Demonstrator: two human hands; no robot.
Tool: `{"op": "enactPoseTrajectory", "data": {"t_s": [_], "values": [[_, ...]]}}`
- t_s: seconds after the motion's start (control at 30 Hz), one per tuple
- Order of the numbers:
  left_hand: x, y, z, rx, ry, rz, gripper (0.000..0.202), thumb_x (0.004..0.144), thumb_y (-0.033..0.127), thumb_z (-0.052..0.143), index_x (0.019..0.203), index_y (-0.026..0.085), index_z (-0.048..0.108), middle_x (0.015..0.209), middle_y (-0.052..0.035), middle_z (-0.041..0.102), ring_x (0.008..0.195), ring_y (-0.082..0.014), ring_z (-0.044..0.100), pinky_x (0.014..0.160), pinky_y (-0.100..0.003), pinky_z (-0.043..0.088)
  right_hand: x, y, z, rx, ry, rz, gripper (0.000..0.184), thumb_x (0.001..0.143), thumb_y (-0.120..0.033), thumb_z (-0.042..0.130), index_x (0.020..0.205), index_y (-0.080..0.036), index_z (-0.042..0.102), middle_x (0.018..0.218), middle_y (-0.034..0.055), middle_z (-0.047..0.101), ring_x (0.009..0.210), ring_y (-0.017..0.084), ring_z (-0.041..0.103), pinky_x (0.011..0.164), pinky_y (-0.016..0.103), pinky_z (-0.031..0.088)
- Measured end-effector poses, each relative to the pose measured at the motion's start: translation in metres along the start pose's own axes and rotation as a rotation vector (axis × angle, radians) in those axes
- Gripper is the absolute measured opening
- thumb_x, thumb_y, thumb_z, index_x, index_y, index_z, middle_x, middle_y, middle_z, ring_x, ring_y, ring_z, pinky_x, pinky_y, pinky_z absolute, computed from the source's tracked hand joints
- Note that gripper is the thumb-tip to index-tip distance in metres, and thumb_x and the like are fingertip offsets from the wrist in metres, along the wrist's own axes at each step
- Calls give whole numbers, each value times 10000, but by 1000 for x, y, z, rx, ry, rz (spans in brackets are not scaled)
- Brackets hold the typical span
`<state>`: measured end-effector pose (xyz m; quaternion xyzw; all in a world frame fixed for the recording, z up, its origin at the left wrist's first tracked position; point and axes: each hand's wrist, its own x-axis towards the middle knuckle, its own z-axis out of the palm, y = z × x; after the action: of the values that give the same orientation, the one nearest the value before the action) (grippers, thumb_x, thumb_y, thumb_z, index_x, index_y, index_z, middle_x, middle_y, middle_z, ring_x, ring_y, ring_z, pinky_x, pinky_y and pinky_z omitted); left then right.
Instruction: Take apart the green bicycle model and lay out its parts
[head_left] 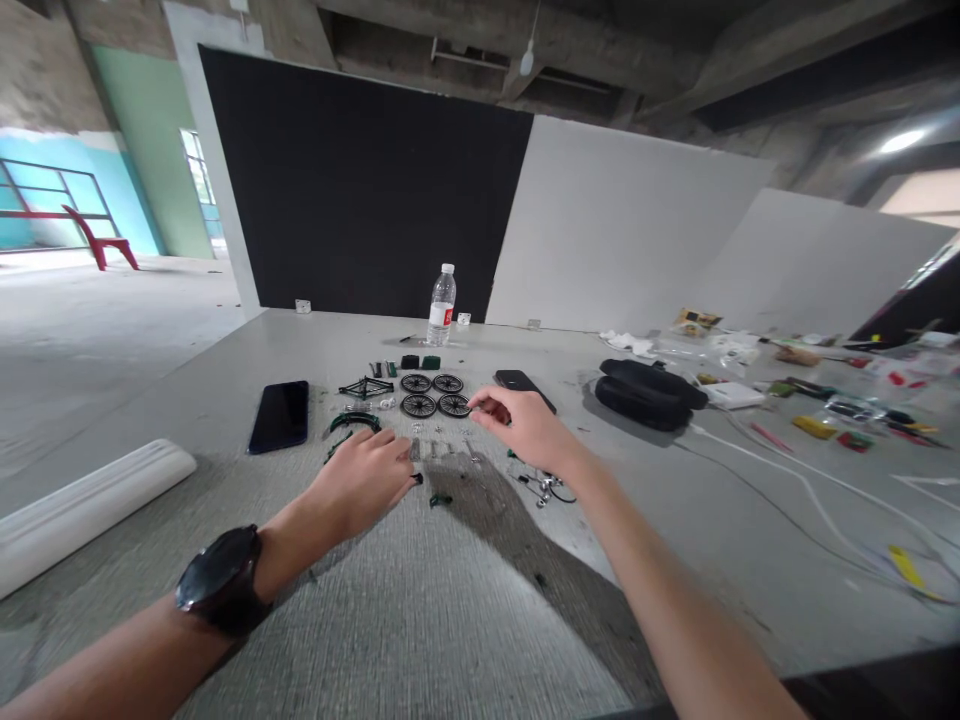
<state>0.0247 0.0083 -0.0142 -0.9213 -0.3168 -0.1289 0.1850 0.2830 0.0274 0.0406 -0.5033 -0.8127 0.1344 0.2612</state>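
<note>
Ribbed grey table (pixel 450 620); 4 spoked wheels (pixel 418 405).

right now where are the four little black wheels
In the head view the four black wheels lie in a square mid-table, just left of the right hand and right of the triangular frame.

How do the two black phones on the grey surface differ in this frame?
The left phone lies fully in view, left of the small parts; the right phone lies beside the wheels, its near end hidden behind the right hand. The left phone looks larger; the right phone lies more aslant. Both are black and flat on the grey surface.
</note>
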Motion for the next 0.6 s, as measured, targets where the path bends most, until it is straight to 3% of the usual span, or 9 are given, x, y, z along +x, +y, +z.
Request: {"op": "enactPoseTrajectory", "data": {"t_s": [0.43,0.6], "values": [[-3,1,2,9,-10,-4,213,964,250,540,824,186,687,872,-43,642,856,-216,597,729,-331,459,0,4,-3,-25,11,3,205,946,-345,513,1037,-237,662,872,49,712,770,176,622,690,309,449],[-4,2,-1,-2,-35,-2,217,969,212,527,828,182,690,873,-40,646,836,-203,597,718,-318,449,-1,13,-9,-81,-24,73,225,939,-363,505,1016,-244,681,904,63,724,775,187,636,678,318,447]]}}
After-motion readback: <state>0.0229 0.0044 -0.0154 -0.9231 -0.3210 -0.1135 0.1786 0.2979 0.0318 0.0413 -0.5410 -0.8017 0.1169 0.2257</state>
